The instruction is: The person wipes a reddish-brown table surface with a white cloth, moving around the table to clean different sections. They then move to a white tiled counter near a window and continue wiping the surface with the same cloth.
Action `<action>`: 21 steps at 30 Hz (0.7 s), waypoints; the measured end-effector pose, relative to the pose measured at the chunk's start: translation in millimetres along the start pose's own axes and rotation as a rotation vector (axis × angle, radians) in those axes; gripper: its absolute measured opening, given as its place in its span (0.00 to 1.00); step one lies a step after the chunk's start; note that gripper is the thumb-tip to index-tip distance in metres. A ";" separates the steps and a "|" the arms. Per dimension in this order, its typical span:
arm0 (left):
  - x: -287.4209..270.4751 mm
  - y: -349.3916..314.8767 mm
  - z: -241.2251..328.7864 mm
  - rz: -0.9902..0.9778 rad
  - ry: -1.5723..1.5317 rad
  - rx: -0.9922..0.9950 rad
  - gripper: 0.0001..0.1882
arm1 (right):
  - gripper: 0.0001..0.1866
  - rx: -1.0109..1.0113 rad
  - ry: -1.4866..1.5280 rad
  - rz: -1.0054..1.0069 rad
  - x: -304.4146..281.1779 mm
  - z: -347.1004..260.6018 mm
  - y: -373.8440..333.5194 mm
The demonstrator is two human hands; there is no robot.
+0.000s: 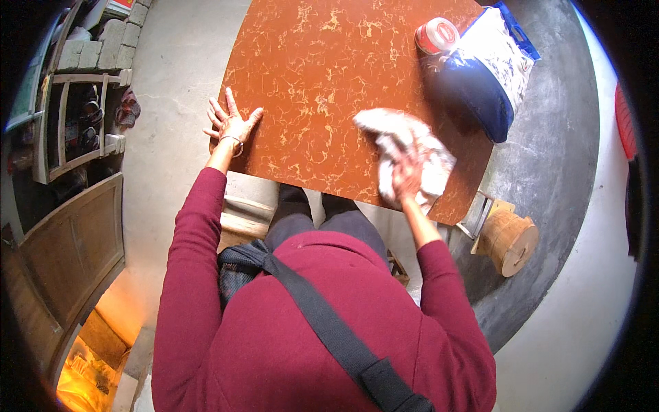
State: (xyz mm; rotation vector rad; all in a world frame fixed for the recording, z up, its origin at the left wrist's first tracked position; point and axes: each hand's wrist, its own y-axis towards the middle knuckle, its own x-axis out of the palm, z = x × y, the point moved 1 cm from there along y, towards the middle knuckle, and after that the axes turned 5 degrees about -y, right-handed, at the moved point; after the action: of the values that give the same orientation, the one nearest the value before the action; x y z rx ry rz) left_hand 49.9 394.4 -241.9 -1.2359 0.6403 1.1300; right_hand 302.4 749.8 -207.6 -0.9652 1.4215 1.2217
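A reddish-brown table [295, 89] with a gold vein pattern stands before me. My left hand [232, 126] rests on its left edge, fingers spread, with a bracelet at the wrist and nothing held. Toward the near right corner, my right hand [408, 175] presses on a crumpled whitish cloth [432, 159] that lies against the tabletop. Motion blurs this hand and the cloth, and its fingertips partly merge with the folds.
On the table's right side sit a round red-and-white container [437, 36] and a blue-and-white bag [498, 69]. A round wooden block [515, 244] is beside the near right corner. Shelves with shoes [86, 120] and a wooden panel [75, 233] stand at the left.
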 end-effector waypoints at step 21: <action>-2.9 0.6 3.1 -0.059 -0.015 -0.002 0.61 | 0.24 0.596 -0.166 0.056 78.4 80.3 54.9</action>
State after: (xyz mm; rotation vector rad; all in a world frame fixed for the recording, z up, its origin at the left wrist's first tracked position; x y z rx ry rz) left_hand 47.7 396.5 -238.8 -1.2396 0.5871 1.0903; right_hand 248.4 840.8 -274.0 -0.4066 1.5552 0.8140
